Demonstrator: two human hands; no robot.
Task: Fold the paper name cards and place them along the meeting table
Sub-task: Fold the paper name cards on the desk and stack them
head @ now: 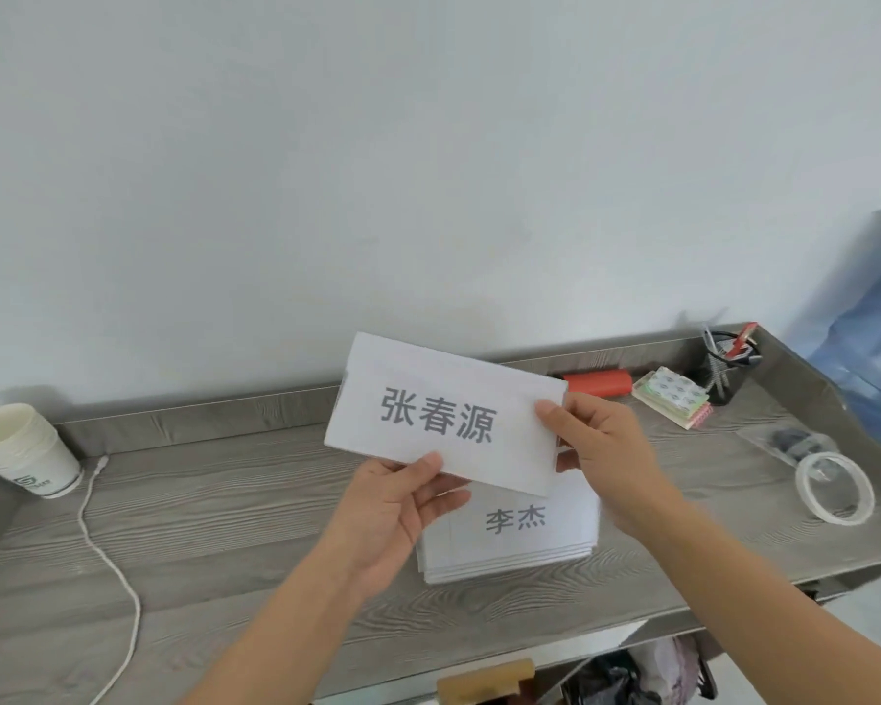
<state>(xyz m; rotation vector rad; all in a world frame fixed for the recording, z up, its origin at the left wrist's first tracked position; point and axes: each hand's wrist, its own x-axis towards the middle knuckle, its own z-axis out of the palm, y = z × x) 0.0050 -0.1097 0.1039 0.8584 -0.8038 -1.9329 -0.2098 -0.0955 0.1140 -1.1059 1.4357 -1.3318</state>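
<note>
Both hands hold one paper name card (443, 414) in the air in front of me, a little above the tabletop (225, 501). My left hand (392, 511) pinches the lower edge of the card, with the thumb on the printed side and the other fingers behind it. My right hand (601, 450) pinches the right edge in the same way, thumb in front and fingers behind. The card is tilted, its left end higher than its right end, and it shows three grey printed characters to the camera. A crease line runs near its upper edge. Under the card and partly hidden by it and by my hands, a stack of name cards (520, 531) lies flat on the tabletop; its top sheet shows two grey characters. At the far left stands a pile of paper cups (19, 450), and just beside it a white cable (103, 526) runs over the wood toward the near edge. To the right I see a red object (598, 383), a pack of sticky pads (675, 396) and a black mesh pen holder (728, 368) near the back rim, and a roll of clear tape (835, 488) lies closer to me. I cannot tell what the red object is.
</note>
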